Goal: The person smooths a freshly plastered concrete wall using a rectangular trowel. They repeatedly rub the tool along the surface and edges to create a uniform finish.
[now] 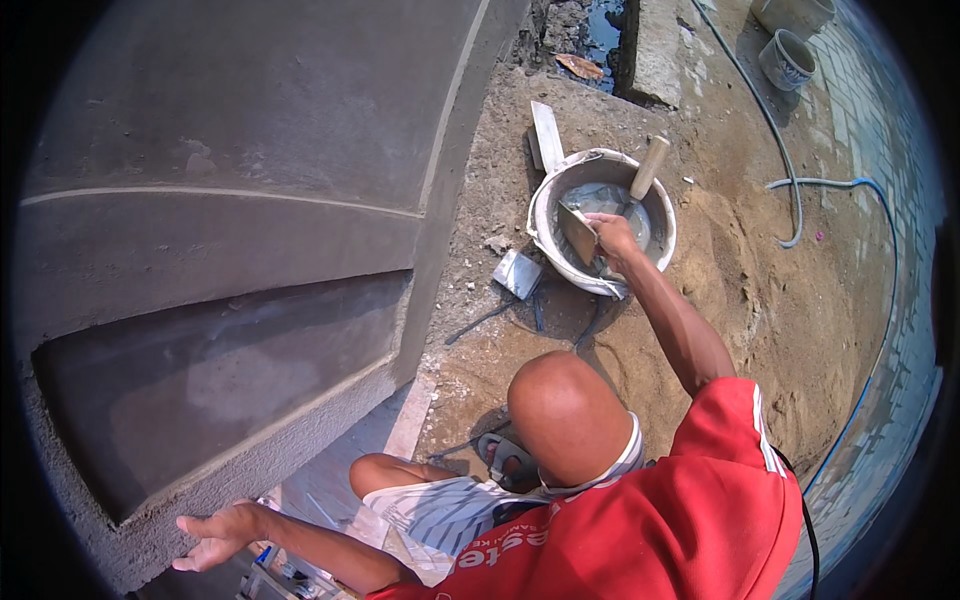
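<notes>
In the head view my right hand reaches into a whitish bucket and grips the edge of a flat, brownish rectangular plate. Greyish, wet-looking contents show beneath it. A tool with a pale wooden handle leans inside the bucket on the right; its lower end is hidden by the contents. Low on the left, my left hand is empty, fingers apart and palm turned up, close to the rough lower ledge of the grey plastered wall. Whether it touches the ledge I cannot tell.
A pale board sticks out behind the bucket, and a metal box-like piece lies at its left. Sand spreads rightward, crossed by a hose. Another bucket stands far right. A ditch opens at the top.
</notes>
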### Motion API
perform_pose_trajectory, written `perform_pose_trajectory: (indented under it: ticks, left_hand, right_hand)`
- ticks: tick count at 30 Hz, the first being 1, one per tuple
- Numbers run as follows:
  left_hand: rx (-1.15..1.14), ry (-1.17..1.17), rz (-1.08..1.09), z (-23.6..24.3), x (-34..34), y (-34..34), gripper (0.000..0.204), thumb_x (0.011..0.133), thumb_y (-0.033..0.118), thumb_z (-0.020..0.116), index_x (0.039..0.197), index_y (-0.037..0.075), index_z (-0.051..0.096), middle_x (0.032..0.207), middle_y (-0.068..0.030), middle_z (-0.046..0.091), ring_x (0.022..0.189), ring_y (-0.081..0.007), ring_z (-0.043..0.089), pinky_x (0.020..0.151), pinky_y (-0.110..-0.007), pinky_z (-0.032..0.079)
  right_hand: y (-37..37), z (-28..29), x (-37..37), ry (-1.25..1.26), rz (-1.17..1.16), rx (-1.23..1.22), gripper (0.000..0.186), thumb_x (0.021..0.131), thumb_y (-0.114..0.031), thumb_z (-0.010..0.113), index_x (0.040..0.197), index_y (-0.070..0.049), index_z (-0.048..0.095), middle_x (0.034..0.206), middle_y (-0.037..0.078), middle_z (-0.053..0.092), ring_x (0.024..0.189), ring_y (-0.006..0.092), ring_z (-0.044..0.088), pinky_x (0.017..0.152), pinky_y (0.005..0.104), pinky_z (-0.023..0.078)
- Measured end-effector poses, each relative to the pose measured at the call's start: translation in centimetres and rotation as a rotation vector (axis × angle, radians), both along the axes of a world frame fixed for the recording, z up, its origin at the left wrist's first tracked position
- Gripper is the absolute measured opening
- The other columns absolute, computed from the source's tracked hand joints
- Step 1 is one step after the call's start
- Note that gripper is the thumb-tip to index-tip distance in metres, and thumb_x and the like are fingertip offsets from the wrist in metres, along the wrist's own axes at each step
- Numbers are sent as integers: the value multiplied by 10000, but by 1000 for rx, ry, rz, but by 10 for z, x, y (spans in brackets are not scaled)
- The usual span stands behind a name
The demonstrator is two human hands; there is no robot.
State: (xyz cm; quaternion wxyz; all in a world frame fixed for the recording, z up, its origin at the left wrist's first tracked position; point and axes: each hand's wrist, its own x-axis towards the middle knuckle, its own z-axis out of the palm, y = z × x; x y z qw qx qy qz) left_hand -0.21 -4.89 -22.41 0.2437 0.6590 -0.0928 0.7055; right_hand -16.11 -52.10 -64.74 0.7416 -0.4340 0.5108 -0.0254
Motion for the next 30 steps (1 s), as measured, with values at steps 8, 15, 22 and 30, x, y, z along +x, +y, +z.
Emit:
perform_pose_trajectory:
  ticks: [8, 15, 22, 30]
  left_hand:
    - [14, 10, 14, 0, 1, 11, 821, 836, 215, 724, 1424, -121, 260, 1465, -283, 291, 1400, -349, 274, 1172, -402, 214]
    - [-27, 70, 38, -2, -8, 1, 802, 859, 194, 692, 1434, -121, 232, 1483, -282, 265, 1414, -348, 250, 1178, -393, 196]
    - [-22, 104, 55, 2, -18, -14, 767, 910, 204, 630, 1457, -116, 197, 1516, -310, 198, 1445, -374, 184, 1193, -431, 146]
    - [34, 129, -33, -13, -10, -14, 759, 892, 100, 543, 1473, -141, 119, 1540, -323, 133, 1465, -401, 107, 1193, -466, 79]
  right_hand:
    - [-2, -19, -1, -140, -63, 172, 211, 946, -93, 527, 1071, -1, 670, 925, 99, 683, 752, 186, 660, 607, 335, 550]
    - [-25, 22, -34, -272, -73, 415, 236, 984, -113, 485, 1133, 12, 619, 1008, 115, 691, 823, 200, 698, 736, 335, 597]
    - [4, 148, -15, -837, 48, 349, 403, 950, -243, 590, 1253, 19, 547, 1124, 115, 653, 965, 192, 664, 845, 356, 563]
    - [92, 376, 107, -1349, 548, -929, 429, 787, 29, 706, 1202, -7, 603, 1093, 130, 609, 1009, 199, 598, 884, 325, 470]
